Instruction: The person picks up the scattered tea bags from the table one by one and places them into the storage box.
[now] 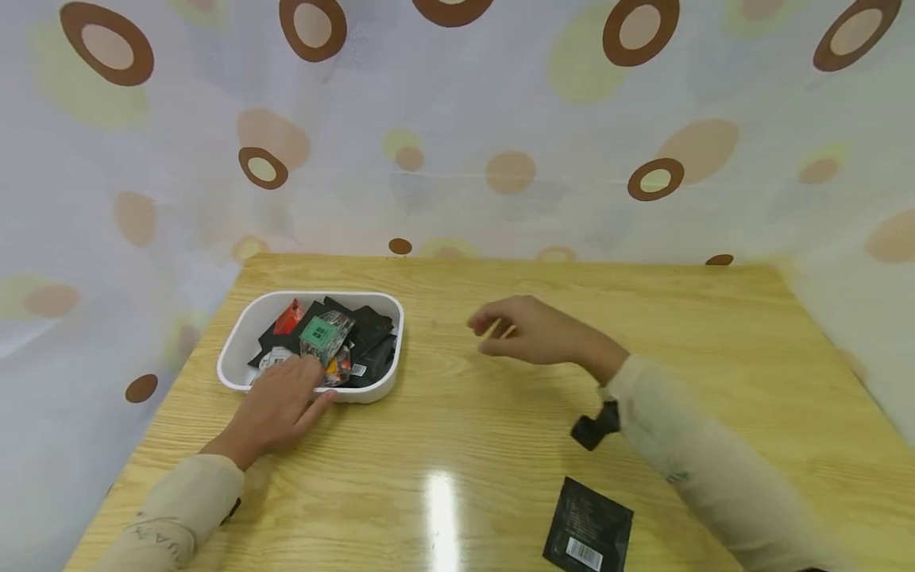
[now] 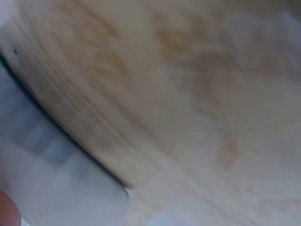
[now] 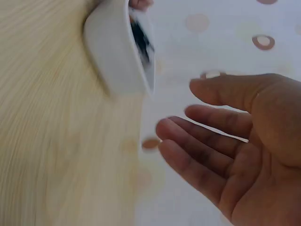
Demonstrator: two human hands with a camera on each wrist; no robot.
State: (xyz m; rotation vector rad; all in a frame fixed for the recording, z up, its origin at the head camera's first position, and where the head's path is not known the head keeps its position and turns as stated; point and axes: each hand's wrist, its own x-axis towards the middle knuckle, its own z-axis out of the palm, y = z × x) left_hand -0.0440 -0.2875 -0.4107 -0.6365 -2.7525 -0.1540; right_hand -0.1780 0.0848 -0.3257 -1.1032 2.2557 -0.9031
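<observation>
A white plastic tub (image 1: 395, 349) at the left holds a pile of small flat packets, mostly black. My left hand (image 1: 282, 401) grips its near rim, fingers over the inside edge and thumb along the outer wall. Close to those fingers lies a packet with a green label (image 1: 319, 332). In the left wrist view the tub's wall (image 2: 70, 188) shows, with a fingertip at the corner. My right hand (image 1: 532, 330) is raised over the table to the right of the tub, fingers loosely bent and holding nothing. Its thumb and fingers stand apart in the right wrist view.
A black packet with a barcode label (image 1: 589, 524) lies on the wooden table (image 1: 457, 429) near the front, below the right forearm. A red packet (image 1: 289, 317) sits at the tub's back left. A patterned curtain (image 1: 457, 127) hangs behind the table and at both sides.
</observation>
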